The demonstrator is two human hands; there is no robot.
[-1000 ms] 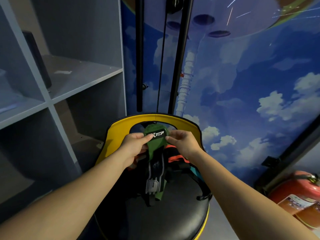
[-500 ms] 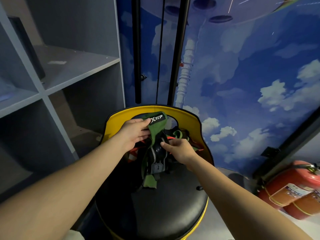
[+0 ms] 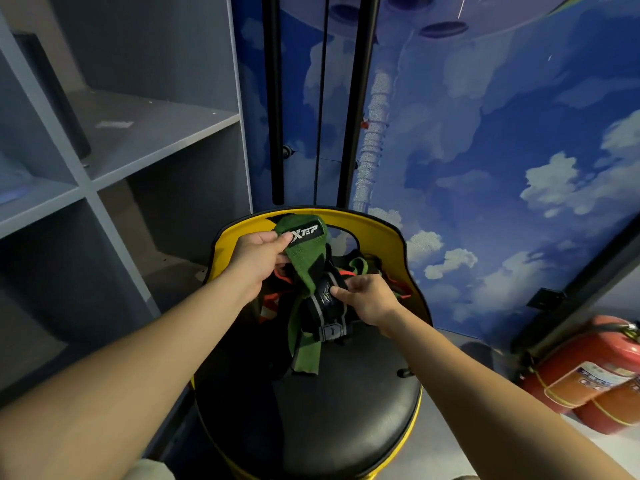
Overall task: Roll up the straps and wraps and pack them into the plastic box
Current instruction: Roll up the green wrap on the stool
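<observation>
A green wrap [image 3: 304, 258] with a black logo tab hangs over a chair seat. My left hand [image 3: 258, 259] pinches its top end by the tab. My right hand [image 3: 367, 296] grips the black and grey padded part [image 3: 323, 303] lower down on the same wrap. The wrap's green tail [image 3: 306, 355] dangles onto the seat. Behind it lies a tangle of black, orange and green straps [image 3: 360, 268] against the chair back. No plastic box is in view.
The chair has a black round seat [image 3: 329, 420] and a yellow backrest [image 3: 401, 244]. Grey shelving [image 3: 145, 133] stands at the left. Red fire extinguishers [image 3: 588, 372] lie on the floor at the right. Black poles [image 3: 277, 98] rise behind the chair.
My right hand dropped from the wrap's top end to the padded part below. My left hand kept the top end, and the wrap now hangs longer.
</observation>
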